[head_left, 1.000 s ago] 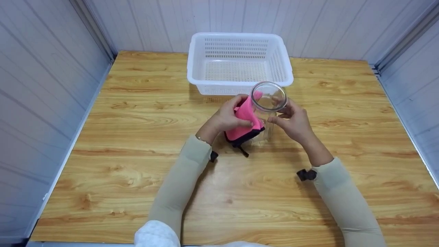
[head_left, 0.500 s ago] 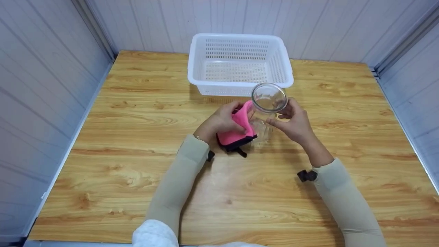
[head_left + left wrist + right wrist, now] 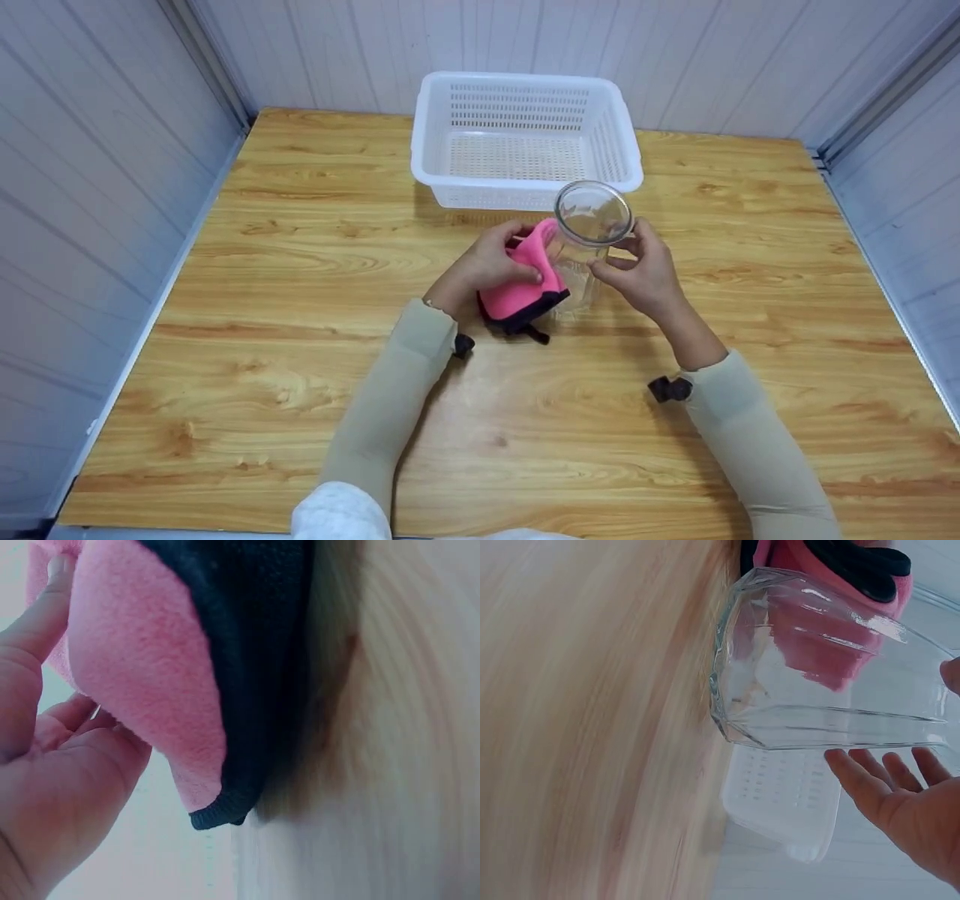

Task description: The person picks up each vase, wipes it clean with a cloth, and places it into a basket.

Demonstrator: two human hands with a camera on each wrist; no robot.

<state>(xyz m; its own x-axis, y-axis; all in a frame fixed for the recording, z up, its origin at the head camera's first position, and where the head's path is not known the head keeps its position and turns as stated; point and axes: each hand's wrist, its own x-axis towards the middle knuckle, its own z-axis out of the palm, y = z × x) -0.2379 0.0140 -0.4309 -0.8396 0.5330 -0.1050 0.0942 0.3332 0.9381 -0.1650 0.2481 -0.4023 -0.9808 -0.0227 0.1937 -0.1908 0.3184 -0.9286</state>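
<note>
A clear faceted glass jar (image 3: 582,264) with a round open mouth stands upright on the wooden table. My right hand (image 3: 643,274) holds it just below the rim, thumb on the near side. In my left hand (image 3: 489,261) is a folded pink fleecy cloth (image 3: 517,295) with black edging and a black tab, gripped between thumb and fingers. The cloth (image 3: 817,637) is beside the jar (image 3: 832,690) in the right wrist view; whether they touch is unclear. From the left wrist, the cloth (image 3: 142,645) hides part of the fingers.
Behind the jar sits a white perforated plastic basket (image 3: 517,183), with nothing seen inside it. Pale panelled walls (image 3: 337,52) close off the back and both sides of the wooden table (image 3: 300,420).
The cloth in my left hand has dropped lower along the jar and shifted slightly left, then a little right again. The jar stays in my right hand, tilting very slightly right.
</note>
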